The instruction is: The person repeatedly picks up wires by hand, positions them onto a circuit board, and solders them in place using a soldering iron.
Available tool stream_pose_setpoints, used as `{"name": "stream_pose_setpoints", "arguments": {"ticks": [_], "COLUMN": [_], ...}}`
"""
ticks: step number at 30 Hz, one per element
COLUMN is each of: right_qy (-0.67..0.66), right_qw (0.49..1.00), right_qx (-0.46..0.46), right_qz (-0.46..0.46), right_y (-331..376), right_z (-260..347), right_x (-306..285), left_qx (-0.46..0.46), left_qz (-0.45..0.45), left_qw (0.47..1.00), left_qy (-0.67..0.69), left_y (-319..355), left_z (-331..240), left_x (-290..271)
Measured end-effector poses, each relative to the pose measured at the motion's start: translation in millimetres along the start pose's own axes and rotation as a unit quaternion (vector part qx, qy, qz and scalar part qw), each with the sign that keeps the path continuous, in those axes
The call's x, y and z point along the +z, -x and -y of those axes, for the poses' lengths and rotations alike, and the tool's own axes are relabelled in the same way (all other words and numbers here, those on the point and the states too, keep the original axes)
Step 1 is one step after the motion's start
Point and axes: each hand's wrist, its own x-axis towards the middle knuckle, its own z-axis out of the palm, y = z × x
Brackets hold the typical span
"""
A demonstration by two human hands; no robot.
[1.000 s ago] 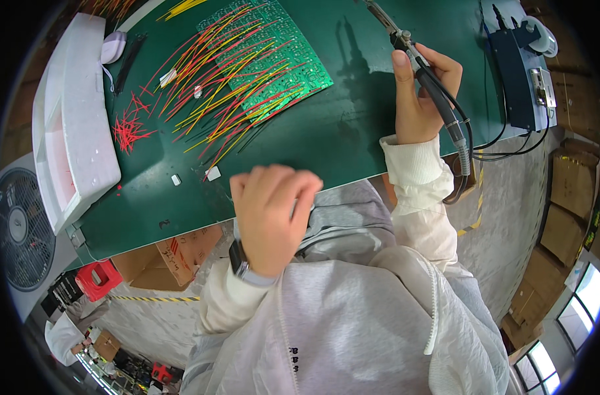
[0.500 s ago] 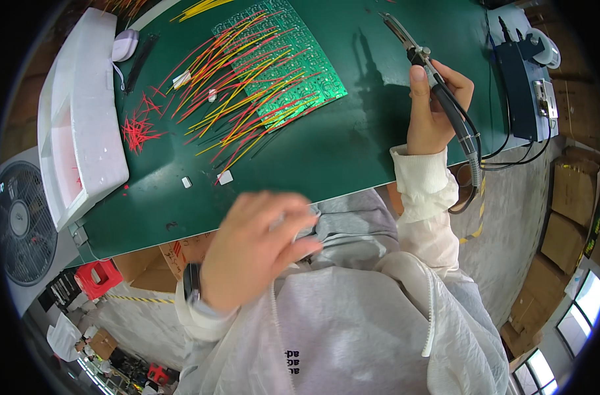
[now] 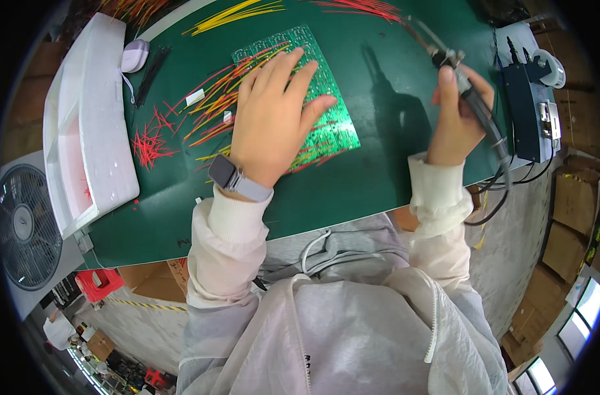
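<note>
Covering part of the green circuit board [image 3: 345,125], the left hand [image 3: 270,118] lies palm down over its red and yellow wires [image 3: 229,85], fingers slightly spread; whether it touches or grips any wire cannot be told. The board rests on the green table [image 3: 353,201], between the hands, wires trailing off its left side. The right hand [image 3: 459,128] closes around the soldering iron [image 3: 476,104], thumb along the handle, tip pointing away from the person. Loose red pieces [image 3: 150,148] lie left of the board, near a white bin [image 3: 110,155].
</note>
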Motion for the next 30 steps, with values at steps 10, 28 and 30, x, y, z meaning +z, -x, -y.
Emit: {"name": "stream_pose_setpoints", "arguments": {"ticks": [10, 28, 30], "right_qy": [-0.047, -0.012, -0.005], "right_qw": [0.998, 0.996, 0.997], "right_qx": [-0.029, -0.029, -0.028], "right_qz": [0.036, 0.080, 0.076], "right_y": [-33, -25, -25], "right_z": [-7, -33, -33], "right_x": [70, 65, 65], "left_qx": [-0.030, -0.249, -0.250], "left_qz": [0.068, -0.116, -0.128], "left_qw": [0.997, 0.947, 0.943], "left_qy": [0.034, -0.170, -0.176], "left_y": [27, 3, 1], "left_z": [-12, 188, 182], "left_x": [-27, -47, -50]}}
